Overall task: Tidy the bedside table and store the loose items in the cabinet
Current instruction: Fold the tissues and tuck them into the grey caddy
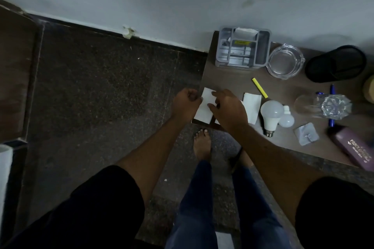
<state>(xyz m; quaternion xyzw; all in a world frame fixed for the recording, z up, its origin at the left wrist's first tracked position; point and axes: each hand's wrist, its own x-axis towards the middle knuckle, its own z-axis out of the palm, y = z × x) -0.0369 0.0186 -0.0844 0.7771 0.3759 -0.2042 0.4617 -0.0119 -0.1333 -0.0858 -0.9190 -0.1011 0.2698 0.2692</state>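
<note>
Your left hand (186, 103) is curled up tight at the near-left corner of the tabletop (228, 79), pinching the left edge of a white paper (205, 107). Your right hand (226, 109) is arched over the same sheet from the other side, with the thumb and fingertips bent down onto it, so both hands are on that one piece. The paper hangs a bit past the corner.

Just right of your right hand there's a second white folded paper (252, 107) lying flat, partly tucked under your wrist. Beside that sit a yellow highlighter (260, 88), a big LED bulb (271, 113) on its side and a small bulb (286, 119) touching it.

Further out there's a drinking glass (321, 106) lying on its side over a blue pen (332, 121), plus a grey adhesive hook (306, 134) and a purple box (356, 147) at the near edge. Along the wall, left to right, are a grey desk organizer (242, 48), a glass ashtray (285, 62) and a black mesh pen cup (336, 64).
</note>
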